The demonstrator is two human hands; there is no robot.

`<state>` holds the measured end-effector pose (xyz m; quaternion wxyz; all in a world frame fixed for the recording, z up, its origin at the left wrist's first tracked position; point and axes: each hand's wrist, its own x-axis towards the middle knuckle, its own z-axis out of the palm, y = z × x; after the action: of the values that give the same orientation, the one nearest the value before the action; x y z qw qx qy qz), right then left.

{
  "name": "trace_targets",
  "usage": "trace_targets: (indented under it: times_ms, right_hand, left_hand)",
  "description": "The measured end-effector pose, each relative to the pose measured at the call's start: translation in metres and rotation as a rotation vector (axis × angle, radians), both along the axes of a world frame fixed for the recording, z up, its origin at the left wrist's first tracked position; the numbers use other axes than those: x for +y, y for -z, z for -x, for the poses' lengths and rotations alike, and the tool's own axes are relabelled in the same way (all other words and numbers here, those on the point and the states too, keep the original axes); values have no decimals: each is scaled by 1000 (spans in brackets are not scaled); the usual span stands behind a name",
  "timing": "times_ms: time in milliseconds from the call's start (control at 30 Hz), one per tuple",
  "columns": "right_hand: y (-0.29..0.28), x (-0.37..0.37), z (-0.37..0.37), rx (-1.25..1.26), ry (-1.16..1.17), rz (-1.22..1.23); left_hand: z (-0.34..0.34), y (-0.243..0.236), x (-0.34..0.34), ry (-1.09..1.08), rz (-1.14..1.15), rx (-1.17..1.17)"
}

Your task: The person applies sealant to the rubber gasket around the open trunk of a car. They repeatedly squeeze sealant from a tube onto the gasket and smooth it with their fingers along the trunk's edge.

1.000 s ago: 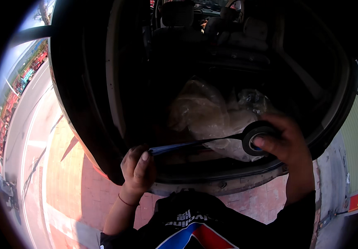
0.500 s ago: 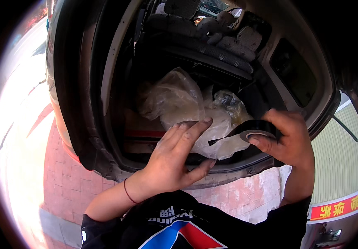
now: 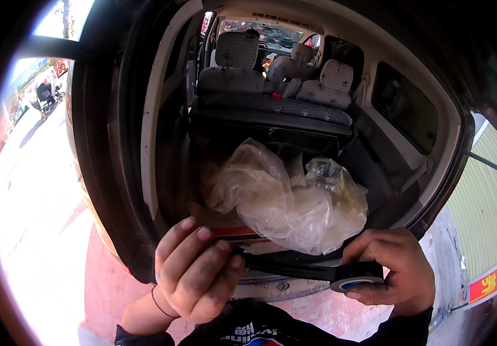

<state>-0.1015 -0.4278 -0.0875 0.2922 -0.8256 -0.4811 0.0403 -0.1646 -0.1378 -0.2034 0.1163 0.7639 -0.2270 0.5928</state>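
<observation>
My right hand [image 3: 398, 268] grips a roll of black tape [image 3: 357, 272] at the lower right, with my thumb under its ring. A black strip of tape [image 3: 289, 268] stretches leftward from the roll to my left hand [image 3: 199, 268], whose fingers are curled at the free end, partly hiding it. Behind both hands, a crumpled clear plastic sheet or bag [image 3: 286, 202] lies on the floor of the open rear of a vehicle, close to its sill [image 3: 274, 287].
Patterned seat backs [image 3: 323, 92] stand deeper inside, between trim and a side window [image 3: 404, 106]. The dark door opening frame [image 3: 104, 155] surrounds me. Outside are sunlit pavement [image 3: 35, 219] and a vehicle [image 3: 45, 95] at left, ribbed wall panel [image 3: 482, 207] and red sign [image 3: 490, 277] at right.
My left hand first came away from the tape and spread, and now is curled at its strip again. Both hands sit lower in the picture, and more of the interior shows.
</observation>
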Motion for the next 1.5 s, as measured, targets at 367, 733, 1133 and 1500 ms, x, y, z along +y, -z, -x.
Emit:
trace_targets:
  times_ms: [367, 733, 1133, 1500]
  right_hand:
    - [-35, -32, -10, -131, -437, -133]
    - [36, -104, -80, 36, -395, -307]
    - [469, 2, -185, 817, 524, -260]
    - [794, 106, -245, 622, 668, 444]
  left_hand:
    - [90, 4, -42, -651, 632, 160]
    - [52, -19, -70, -887, 459, 761]
    - [-39, 110, -26, -379, -289, 927]
    - [9, 155, -49, -603, 86, 1392]
